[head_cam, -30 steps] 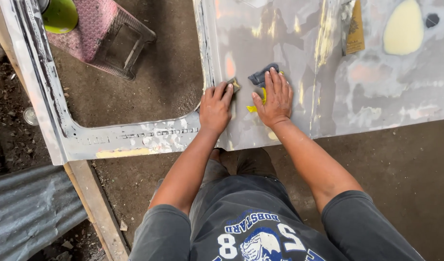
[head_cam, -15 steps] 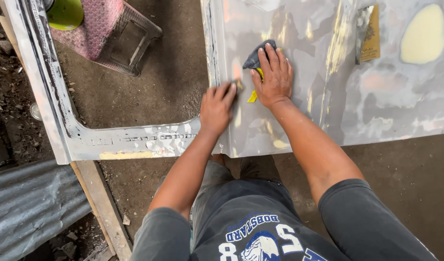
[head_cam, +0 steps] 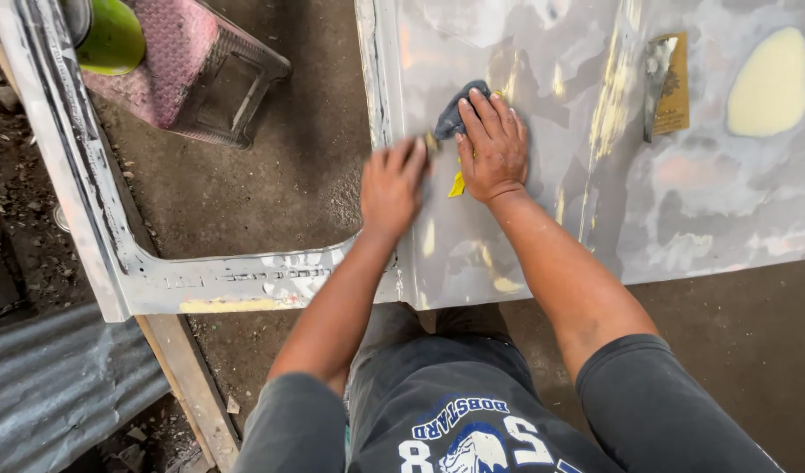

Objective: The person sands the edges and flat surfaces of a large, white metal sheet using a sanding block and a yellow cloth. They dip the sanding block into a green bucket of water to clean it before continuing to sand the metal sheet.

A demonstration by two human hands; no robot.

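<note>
The person is kneeling at the near edge of a big grey metal panel (head_cam: 682,201) that is lying flat over the dirt floor. Everything here is placed from that panel.

Near its left edge, the left hand (head_cam: 392,186) is resting flat on the metal, fingers spread and holding nothing. It looks a bit blurry.

Just to the right of it, and a little farther in, the right hand (head_cam: 492,147) is pressing down on a dark sanding pad (head_cam: 459,109). The fingers are lying flat over the pad, not curled round it. The pad is sticking out past the fingertips, pointing away and a bit to the left. A yellow bit (head_cam: 456,185) is peeking out under the thumb. The right hand is the nearer one to the pad.

Farther to the right on the panel, a brown scraper (head_cam: 667,85) is lying with its long side running away from the person. Beyond that is a pale yellow filler patch (head_cam: 768,83).

Off the panel's far left corner, a green can (head_cam: 110,37) is standing.
</note>
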